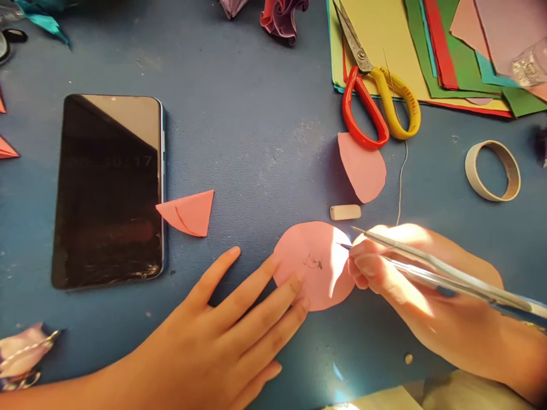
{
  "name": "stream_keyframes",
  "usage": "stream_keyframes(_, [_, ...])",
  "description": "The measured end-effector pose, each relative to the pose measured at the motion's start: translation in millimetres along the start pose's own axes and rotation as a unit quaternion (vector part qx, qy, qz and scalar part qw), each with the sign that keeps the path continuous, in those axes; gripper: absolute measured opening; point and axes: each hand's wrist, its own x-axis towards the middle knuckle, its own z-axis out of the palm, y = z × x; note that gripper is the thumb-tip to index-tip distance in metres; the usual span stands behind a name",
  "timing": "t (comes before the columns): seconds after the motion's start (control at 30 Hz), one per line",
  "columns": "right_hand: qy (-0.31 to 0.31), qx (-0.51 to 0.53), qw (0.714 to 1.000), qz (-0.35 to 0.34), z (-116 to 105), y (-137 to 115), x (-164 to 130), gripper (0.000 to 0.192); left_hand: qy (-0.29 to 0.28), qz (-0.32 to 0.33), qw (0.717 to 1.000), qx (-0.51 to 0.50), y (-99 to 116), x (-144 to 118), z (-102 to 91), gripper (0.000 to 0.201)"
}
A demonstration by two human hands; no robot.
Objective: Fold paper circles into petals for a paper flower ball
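A pink paper circle [318, 290] with small dark marks near its middle lies flat on the table. My left hand [239, 336] is spread open, several fingertips resting on the circle's left edge. Over its right edge, my right hand [410, 279] pinches a clear-barrelled pen [410, 272] whose dark tip points at the paper. A slim, pointed grey tool [427, 259] lies alongside in the same hand; its exact kind is unclear. Just above the circle is a small white eraser [345, 212]. A folded pink paper piece [363, 168] stands behind it.
Red-and-yellow scissors [363, 68] rest on stacked coloured paper [384, 28], with a needle and thread [401, 176]. A tape ring [493, 171] sits right. A phone [106, 193] lies left, touching a folded pink wedge [190, 213]. Curled paper pieces [284, 17] are at the back.
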Motion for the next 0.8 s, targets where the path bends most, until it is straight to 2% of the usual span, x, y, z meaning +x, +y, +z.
stream_keyframes(0.07, [0.002,0.033,0.999,-0.012,2.5,-0.2,0.8,0.008,0.000,-0.002,1.000,-0.004,-0.6,0.2,-0.9,0.039])
stream_keyframes(0.13, [-0.023,0.070,0.997,-0.030,2.7,2.9,1.8,0.011,0.001,-0.004,1.000,-0.007,-1.2,0.7,-1.8,0.039])
stream_keyframes(0.23, [-0.060,0.048,0.995,-0.062,-2.2,10.7,4.5,0.017,0.012,0.000,1.000,-0.009,-2.5,1.9,-2.2,0.037])
stream_keyframes(0.33, [0.007,-0.036,0.982,-0.184,-9.1,21.4,11.1,0.021,0.026,0.003,1.000,-0.017,-3.0,2.4,-1.7,0.036])
stream_keyframes(0.37, [0.054,-0.063,0.968,-0.239,-10.8,25.1,14.3,0.022,0.029,0.000,0.999,-0.022,-2.8,2.1,-1.3,0.036])
stream_keyframes(0.43, [0.077,-0.150,0.943,-0.287,-13.0,31.6,21.1,0.023,0.037,-0.010,0.999,-0.031,-1.6,1.3,-0.3,0.036])
stream_keyframes(0.53, [0.069,-0.208,0.934,-0.282,-13.3,37.2,29.8,0.023,0.054,-0.017,0.998,-0.039,1.3,-0.4,1.8,0.035])
stream_keyframes(0.67, [0.030,-0.187,0.944,-0.271,-13.1,40.4,35.6,0.021,0.064,-0.028,0.997,-0.032,4.6,-2.0,3.7,0.036])
stream_keyframes(0.8, [0.024,-0.200,0.940,-0.275,-16.5,42.5,36.1,0.018,0.053,-0.023,0.998,-0.020,5.0,-3.1,3.5,0.037])
